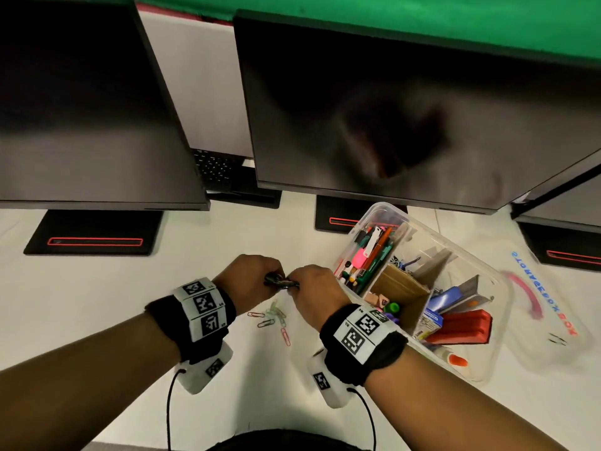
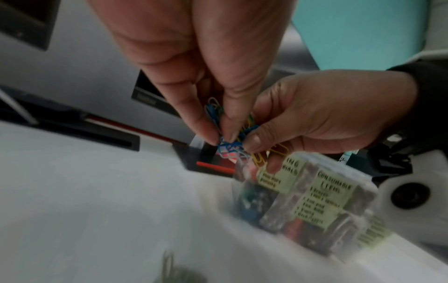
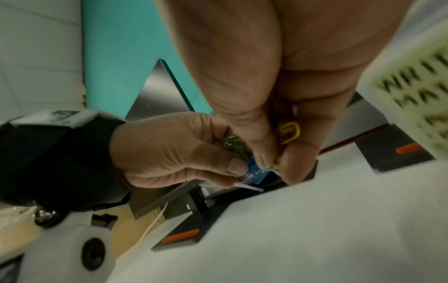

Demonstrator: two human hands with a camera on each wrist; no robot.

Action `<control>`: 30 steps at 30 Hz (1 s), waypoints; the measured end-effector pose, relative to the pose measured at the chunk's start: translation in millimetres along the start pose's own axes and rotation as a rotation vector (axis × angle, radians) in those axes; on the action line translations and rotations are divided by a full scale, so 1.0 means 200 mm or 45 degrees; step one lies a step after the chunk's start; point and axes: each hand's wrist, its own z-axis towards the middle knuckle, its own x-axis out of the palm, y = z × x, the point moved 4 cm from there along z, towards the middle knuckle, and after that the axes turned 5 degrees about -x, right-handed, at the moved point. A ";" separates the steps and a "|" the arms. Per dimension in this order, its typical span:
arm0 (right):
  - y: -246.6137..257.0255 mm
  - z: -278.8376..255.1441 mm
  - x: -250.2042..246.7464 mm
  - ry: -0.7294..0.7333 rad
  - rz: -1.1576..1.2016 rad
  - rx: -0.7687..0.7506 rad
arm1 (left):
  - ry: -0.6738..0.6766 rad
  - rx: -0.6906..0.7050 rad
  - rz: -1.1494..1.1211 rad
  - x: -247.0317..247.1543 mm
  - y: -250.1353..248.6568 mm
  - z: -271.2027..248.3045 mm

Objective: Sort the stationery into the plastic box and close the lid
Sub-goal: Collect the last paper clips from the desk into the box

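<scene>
Both hands meet above the white desk, just left of the clear plastic box (image 1: pixel 390 211). Together they pinch a tangled bunch of coloured paper clips (image 1: pixel 281 283). In the left wrist view my left hand (image 2: pixel 218 137) nips the blue clips (image 2: pixel 230 147) from above. My right hand (image 2: pixel 261 151) grips the yellow ones from the right. The right wrist view shows my right hand (image 3: pixel 274 168) curled round yellow clips (image 3: pixel 288 132), with my left hand (image 3: pixel 237 172) pinching the blue end. Several loose clips (image 1: pixel 274 317) lie on the desk under the hands. The box is open and holds pens, cardboard dividers and a red stapler.
The clear lid (image 1: pixel 549 288) lies on the desk right of the box. Two dark monitors (image 1: pixel 390 109) overhang the back of the desk, their black stands (image 1: pixel 94 236) resting on it. Yellow labels (image 2: pixel 332 201) are stuck on the box wall.
</scene>
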 end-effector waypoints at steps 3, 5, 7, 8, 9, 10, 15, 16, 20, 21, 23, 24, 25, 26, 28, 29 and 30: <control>0.01 -0.04 -0.16 -0.057 -0.008 -0.016 | -0.029 0.064 0.041 -0.11 -0.13 0.00; -0.02 -0.09 -0.26 -0.109 -0.026 0.003 | -0.068 0.113 0.052 -0.16 -0.24 0.02; -0.07 -0.13 -0.35 -0.149 -0.030 0.037 | -0.111 0.151 0.045 -0.17 -0.34 0.04; -0.10 -0.16 -0.39 -0.163 -0.026 0.064 | -0.126 0.165 0.042 -0.17 -0.39 0.06; -0.14 -0.19 -0.42 -0.167 -0.019 0.098 | -0.134 0.174 0.036 -0.15 -0.44 0.07; -0.19 -0.22 -0.45 -0.175 -0.015 0.134 | -0.136 0.183 0.028 -0.14 -0.50 0.09; -0.40 -0.37 -0.56 -0.197 -0.011 0.221 | -0.121 0.222 -0.050 -0.02 -0.76 0.15; -0.43 -0.39 -0.58 -0.204 -0.006 0.230 | -0.120 0.216 -0.058 -0.01 -0.80 0.16; -0.58 -0.43 -0.62 -0.224 0.027 0.285 | -0.117 0.190 -0.108 0.06 -0.92 0.23; -0.60 -0.42 -0.62 -0.213 0.013 0.295 | -0.108 0.172 -0.122 0.08 -0.94 0.24; -0.66 -0.41 -0.63 -0.168 -0.048 0.300 | -0.109 0.132 -0.135 0.11 -0.97 0.27; -0.68 -0.40 -0.63 -0.139 -0.080 0.296 | -0.119 0.112 -0.132 0.13 -0.97 0.28; -0.70 -0.39 -0.62 -0.110 -0.106 0.288 | -0.123 0.092 -0.124 0.15 -0.97 0.30; -0.71 -0.38 -0.62 -0.081 -0.128 0.284 | -0.117 0.078 -0.113 0.17 -0.97 0.31; -0.73 -0.36 -0.60 -0.025 -0.168 0.284 | -0.107 0.047 -0.094 0.21 -0.97 0.34; -0.73 -0.35 -0.60 -0.002 -0.184 0.288 | -0.107 0.033 -0.089 0.22 -0.97 0.35; -0.74 -0.34 -0.60 0.014 -0.192 0.296 | -0.109 0.025 -0.087 0.22 -0.97 0.36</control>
